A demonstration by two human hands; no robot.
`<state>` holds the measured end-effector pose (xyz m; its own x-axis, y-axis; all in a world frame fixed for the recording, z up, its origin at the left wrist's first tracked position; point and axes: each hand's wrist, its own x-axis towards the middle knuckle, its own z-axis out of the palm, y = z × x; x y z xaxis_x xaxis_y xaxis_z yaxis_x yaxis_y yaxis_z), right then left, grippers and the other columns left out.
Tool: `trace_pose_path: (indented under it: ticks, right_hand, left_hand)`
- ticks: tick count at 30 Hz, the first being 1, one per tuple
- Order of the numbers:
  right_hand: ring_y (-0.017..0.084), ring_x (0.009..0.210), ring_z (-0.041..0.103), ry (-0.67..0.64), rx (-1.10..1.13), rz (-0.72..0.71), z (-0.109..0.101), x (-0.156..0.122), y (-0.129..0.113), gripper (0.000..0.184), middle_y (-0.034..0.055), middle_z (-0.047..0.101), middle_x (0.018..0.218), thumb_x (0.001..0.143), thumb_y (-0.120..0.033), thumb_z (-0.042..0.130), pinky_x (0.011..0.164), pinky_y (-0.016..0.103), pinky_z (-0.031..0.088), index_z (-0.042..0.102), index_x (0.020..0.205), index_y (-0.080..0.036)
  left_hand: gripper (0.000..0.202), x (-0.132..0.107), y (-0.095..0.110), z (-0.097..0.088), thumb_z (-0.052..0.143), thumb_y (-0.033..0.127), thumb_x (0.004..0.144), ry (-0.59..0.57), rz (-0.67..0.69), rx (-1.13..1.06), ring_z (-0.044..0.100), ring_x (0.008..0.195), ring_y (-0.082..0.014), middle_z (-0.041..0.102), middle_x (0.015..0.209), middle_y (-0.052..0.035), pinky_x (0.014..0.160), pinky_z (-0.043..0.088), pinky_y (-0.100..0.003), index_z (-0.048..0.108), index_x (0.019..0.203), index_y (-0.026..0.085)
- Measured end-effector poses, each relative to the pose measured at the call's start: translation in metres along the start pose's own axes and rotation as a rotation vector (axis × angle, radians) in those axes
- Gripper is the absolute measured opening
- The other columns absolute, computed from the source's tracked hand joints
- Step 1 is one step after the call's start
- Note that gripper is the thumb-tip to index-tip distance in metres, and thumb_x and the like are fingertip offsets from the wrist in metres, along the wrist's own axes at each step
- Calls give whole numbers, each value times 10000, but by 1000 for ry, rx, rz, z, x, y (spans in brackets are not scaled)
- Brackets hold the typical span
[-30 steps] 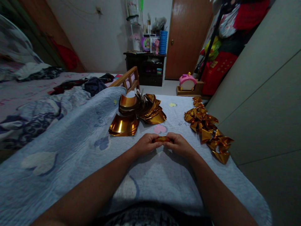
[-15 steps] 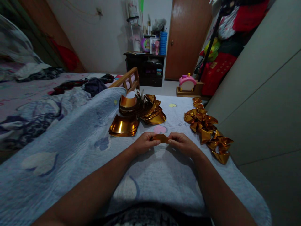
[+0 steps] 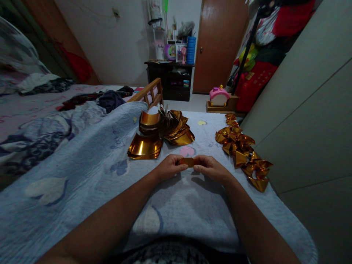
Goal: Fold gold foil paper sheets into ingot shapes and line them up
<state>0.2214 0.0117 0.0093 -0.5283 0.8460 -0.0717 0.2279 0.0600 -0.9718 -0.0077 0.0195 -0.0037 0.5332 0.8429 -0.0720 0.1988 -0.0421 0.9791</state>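
My left hand and my right hand meet over a pale blue quilt, each pinching one end of a small folded piece of gold foil paper. Both hands are closed on it, fingers curled, and most of the piece is hidden between the fingertips. Just beyond the hands lies a stack of flat gold foil sheets, with a fanned heap of curled gold sheets behind it. To the right runs a row of folded gold paper pieces.
A pale cabinet wall rises close on the right. Crumpled bedding and clothes lie to the left, beside a wooden bed rail. Farther back stand a dark dresser, a brown door and a pink toy.
The gold piece was raised slightly off the quilt and spread a little between my hands, then my fingers drew closer together around it. The piles have not moved.
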Motion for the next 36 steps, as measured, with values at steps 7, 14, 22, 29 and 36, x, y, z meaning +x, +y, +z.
trace_pose_path:
  ticks: [7,14,22,29,36]
  right_hand:
    - [111,589,405,97,-111,-12,11,6,1,280,-26,491,641,846,-427,600,561,254,305,650,777,-160]
    - [109,592,401,111,-107,-18,3,1,-4,263,-28,498,644,824,-414,600,564,244,308,645,753,-165]
    - [100,574,381,96,-57,13,1,0,-7,284,-30,488,636,832,-428,615,542,237,287,666,793,-151]
    - [96,555,359,126,17,41,-4,-3,-8,299,-32,477,634,810,-457,643,512,241,254,669,801,-160]
    - [101,568,376,178,45,16,-5,-3,-5,302,-30,485,641,809,-464,652,515,239,262,674,814,-163]
  left_hand:
    - [392,-1,3,1,707,516,760,10,-38,43,392,489,-82,457,548,52,487,268,-210,614,706,139]
    - [336,-2,6,-8,668,454,781,-21,-25,76,399,478,-80,504,547,38,474,291,-209,644,674,137]
    - [369,-5,17,-8,650,481,799,-12,-44,80,407,503,-81,606,590,5,495,298,-205,716,729,125]
    - [393,-5,14,-12,649,512,803,32,-70,67,420,503,-90,619,598,-10,495,302,-215,707,714,133]
    - [403,-2,9,-11,688,544,798,173,-30,-19,444,518,-78,613,680,13,497,331,-201,671,899,154]
